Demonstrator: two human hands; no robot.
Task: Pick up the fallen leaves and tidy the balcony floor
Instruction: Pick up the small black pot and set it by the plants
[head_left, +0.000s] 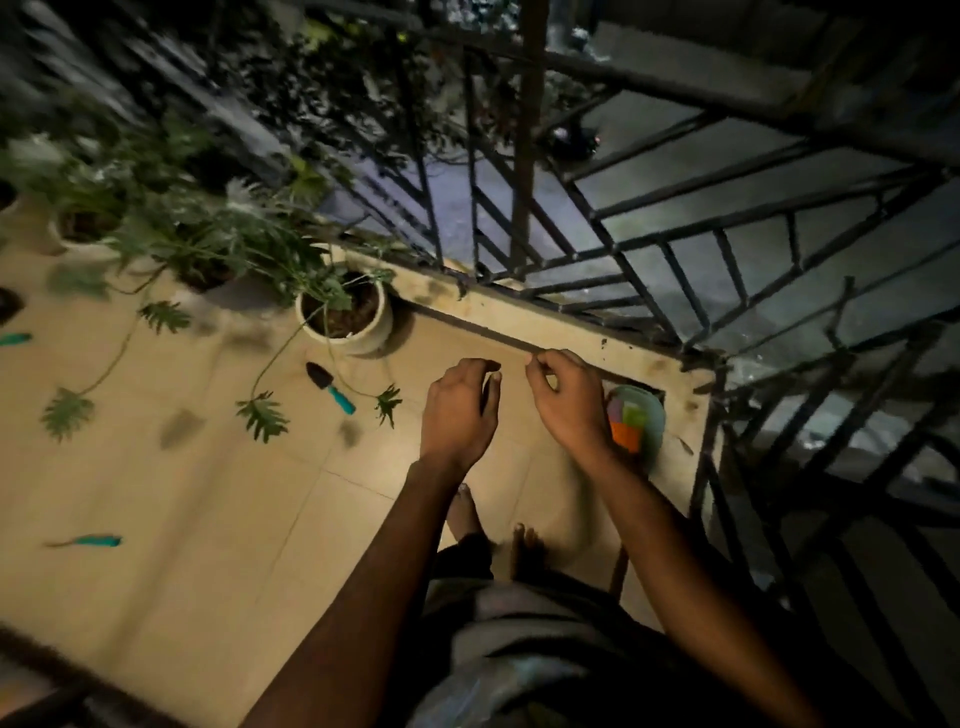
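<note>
I stand barefoot on the pale beige tiled balcony floor (182, 519), looking down at night past my own arms. My landmark is the round white ceramic pot (347, 317) holding a green split-leaf plant, which sits against the low cream ledge (545, 317) under the dark metal railing (675, 249).

My left hand (460, 410) hangs to the right of the white pot, fingers curled loosely inward; whether anything is pinched in it I cannot tell. My right hand (563, 400) is further right again, close beside the left but apart from it, thumb and forefinger drawn together near the ledge's edge. Whether they grip something I cannot tell.

Just below the pot lies a small garden trowel with a dark blade and turquoise handle (331, 388), flat on the tiles. Long stems trail from the pot across the floor, ending in green lobed leaves (263, 415) that rest on the tiles to its lower left and lower right. Far left of the pot, blurred turquoise-green fallen leaves (96, 540) lie scattered on the floor. More potted plants (83, 228) crowd the ledge to the pot's left. Right of the pot, behind my right hand, a pale teal round container with orange, green and purple patches (636, 421) stands in the corner.
</note>
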